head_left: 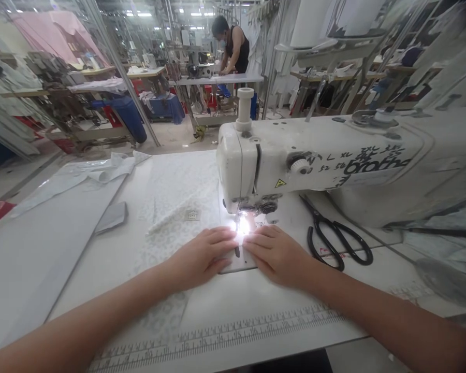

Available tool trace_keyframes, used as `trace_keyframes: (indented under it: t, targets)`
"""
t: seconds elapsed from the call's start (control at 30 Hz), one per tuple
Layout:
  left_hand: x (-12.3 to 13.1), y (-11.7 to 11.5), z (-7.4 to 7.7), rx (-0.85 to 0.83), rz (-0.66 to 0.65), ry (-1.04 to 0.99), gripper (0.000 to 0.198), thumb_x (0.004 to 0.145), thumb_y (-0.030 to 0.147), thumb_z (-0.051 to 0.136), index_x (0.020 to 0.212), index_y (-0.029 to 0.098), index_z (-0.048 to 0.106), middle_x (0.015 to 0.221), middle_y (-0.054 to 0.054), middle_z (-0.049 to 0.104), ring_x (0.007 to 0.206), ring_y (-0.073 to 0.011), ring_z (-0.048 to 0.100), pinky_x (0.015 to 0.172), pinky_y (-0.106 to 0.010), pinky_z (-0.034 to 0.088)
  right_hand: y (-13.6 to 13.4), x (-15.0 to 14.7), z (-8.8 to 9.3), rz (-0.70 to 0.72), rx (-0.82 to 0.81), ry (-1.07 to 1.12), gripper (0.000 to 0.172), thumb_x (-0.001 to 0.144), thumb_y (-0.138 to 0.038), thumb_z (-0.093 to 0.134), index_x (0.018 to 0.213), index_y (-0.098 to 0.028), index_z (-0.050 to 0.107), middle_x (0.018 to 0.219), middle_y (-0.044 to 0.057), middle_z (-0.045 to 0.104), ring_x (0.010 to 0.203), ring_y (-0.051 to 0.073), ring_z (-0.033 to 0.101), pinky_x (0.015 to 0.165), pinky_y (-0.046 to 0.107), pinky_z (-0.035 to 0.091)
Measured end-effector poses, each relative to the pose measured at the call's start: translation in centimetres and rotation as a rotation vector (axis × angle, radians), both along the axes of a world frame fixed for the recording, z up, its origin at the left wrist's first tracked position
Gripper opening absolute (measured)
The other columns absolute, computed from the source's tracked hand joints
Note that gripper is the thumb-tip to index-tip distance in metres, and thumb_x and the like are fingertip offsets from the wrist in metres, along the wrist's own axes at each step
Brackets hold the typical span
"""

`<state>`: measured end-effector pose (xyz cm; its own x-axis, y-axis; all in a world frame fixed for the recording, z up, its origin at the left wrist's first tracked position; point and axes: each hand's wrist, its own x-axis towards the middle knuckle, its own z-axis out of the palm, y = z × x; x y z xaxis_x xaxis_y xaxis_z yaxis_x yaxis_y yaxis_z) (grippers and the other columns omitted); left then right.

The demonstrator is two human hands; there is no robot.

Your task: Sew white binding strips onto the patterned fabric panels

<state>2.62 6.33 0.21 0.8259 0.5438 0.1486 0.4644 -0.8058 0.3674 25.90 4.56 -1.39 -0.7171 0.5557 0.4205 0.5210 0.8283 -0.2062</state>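
Note:
A white sewing machine stands before me, its lamp glaring over the needle area and washing out the detail there. To the left of the needle, my left hand lies palm down with its fingers stretched out, touching the pale patterned fabric. My right hand rests flat on the other side, fingertips close to the needle plate. Glare hides what lies directly under the fingertips. A small beige label sits on the fabric beyond my left hand.
Black-handled scissors lie right of my right hand. A grey fabric piece is on the left, with a white cloth behind it. A printed ruler runs along the table front. Farther back, a person bends over another table.

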Motion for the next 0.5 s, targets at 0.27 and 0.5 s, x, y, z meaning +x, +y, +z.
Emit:
trace_keyframes:
  t: [0.27, 0.5]
  targets:
    - [-0.1, 2.9, 0.1, 0.018, 0.019, 0.010, 0.035, 0.089, 0.029, 0.046, 0.123, 0.022, 0.050, 0.129, -0.007, 0.051, 0.121, -0.0236, 0.043, 0.101, -0.043, 0.038, 1.0, -0.8, 0.2, -0.187, -0.025, -0.169, 0.032, 0.088, -0.024, 0.044, 0.116, -0.011, 0.054, 0.111, 0.014, 0.059, 0.099, 0.028, 0.050, 0.079, 0.043, 0.044]
    - [0.1, 3.7, 0.5, 0.023, 0.050, 0.007, 0.033, 0.087, 0.026, 0.049, 0.119, 0.021, 0.052, 0.122, -0.007, 0.055, 0.112, -0.0218, 0.049, 0.093, -0.039, 0.044, 0.6, -0.2, -0.1, -0.193, 0.019, -0.104, 0.027, 0.089, -0.023, 0.041, 0.109, -0.012, 0.056, 0.108, 0.014, 0.059, 0.093, 0.027, 0.052, 0.077, 0.041, 0.042]
